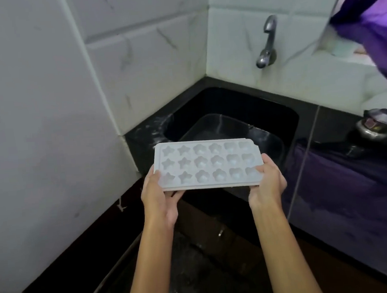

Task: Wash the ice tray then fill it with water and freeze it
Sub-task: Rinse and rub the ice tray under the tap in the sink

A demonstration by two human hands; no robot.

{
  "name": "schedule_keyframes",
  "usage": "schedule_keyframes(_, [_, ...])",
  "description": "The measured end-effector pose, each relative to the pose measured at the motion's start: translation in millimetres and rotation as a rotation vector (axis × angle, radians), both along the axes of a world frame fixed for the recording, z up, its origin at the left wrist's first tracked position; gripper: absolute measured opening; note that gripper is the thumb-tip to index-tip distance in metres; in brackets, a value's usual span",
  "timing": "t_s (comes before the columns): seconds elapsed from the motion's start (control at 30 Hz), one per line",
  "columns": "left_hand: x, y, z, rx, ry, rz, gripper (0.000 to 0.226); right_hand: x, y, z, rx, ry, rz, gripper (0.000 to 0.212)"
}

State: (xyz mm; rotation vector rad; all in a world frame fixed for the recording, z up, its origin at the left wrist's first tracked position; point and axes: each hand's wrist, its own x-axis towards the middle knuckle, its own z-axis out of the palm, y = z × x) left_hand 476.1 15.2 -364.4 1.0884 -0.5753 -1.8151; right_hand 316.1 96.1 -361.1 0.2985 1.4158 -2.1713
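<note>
Both bare forearms reach forward, the left hand and right hand each gripping an end of the white ice tray, thumbs on top. It is held level above the black sink, well below the wall tap; a clear container sits in the basin.

Ice tray held level between left hand at its left end and right hand at its right end, before and above the sink. Basin in the sink, behind the tray. Tap on the wall behind the sink. Pot on the counter, right.
</note>
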Motion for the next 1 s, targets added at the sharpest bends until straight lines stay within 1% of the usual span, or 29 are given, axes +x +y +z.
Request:
schedule_keyframes(0.1, [-44.4,-8.8,3.0,0.033,0.06,-0.024,0.031,-42.3,-6.9,4.7,-0.024,0.0,-0.033,0.052])
schedule_keyframes(0.27, [-114.6,-22.9,8.8,0.069,0.108,-0.072,0.027,-110.9,-14.6,14.7,-0.038,0.022,-0.06,0.043])
schedule_keyframes(0.4, [-161.7,-32.5,10.7,0.075,0.149,-0.125,0.019,-158.7,-23.5,12.7,-0.034,0.019,-0.081,0.039])
schedule_keyframes(0.57, [-198.0,-45.1,3.1,0.097,0.182,-0.189,0.029,-196.9,-30.7,7.5,-0.029,-0.015,-0.109,0.041])
schedule_keyframes(0.63, [-210.8,-52.7,1.2,0.109,0.186,-0.216,0.025,-209.8,-35.8,5.5,-0.03,-0.028,-0.114,0.044])
schedule_keyframes(0.7, [-224.2,-62.1,-1.9,0.126,0.177,-0.234,0.022,-222.2,-42.9,3.6,-0.015,-0.032,-0.121,0.041])
schedule_keyframes(0.83, [-251.7,-89.8,-3.7,0.153,0.186,-0.306,0.035,-250.3,-62.3,-2.5,0.001,-0.028,-0.144,0.039])
schedule_keyframes(0.93, [-272.9,-115.7,-0.3,0.165,0.194,-0.342,0.038,-269.5,-80.4,0.4,0.102,0.047,-0.128,0.038])
schedule_keyframes(0.97, [-279.4,-124.3,0.2,0.161,0.197,-0.353,0.038,-274.7,-87.3,2.2,0.194,0.118,-0.112,0.039])
schedule_keyframes(1.0, [-285.3,-132.2,0.1,0.157,0.197,-0.361,0.039,-278.7,-95.0,5.1,0.334,0.234,-0.097,0.039])
